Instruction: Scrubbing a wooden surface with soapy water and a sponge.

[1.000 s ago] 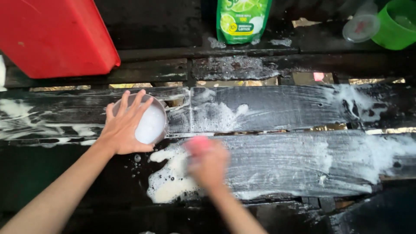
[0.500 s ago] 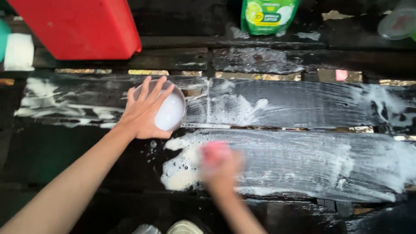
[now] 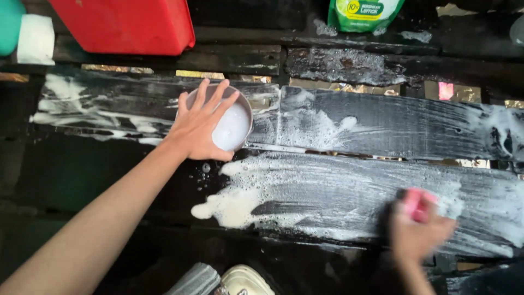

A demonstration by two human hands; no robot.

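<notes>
Your right hand (image 3: 417, 235) clamps pink sponge (image 3: 417, 203), pressed on soapy dark plank (image 3: 349, 191); blurred. Sponge likely soft, light, slick with suds: pinch top edge firmly. Your left hand (image 3: 201, 127) spreads over rim of foam-filled bowl (image 3: 234, 128), far left of sponge grip.

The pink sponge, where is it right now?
The pink sponge is at the lower right of the head view, gripped in the right hand on the soapy dark plank, far from the bowl under the left hand.
</notes>
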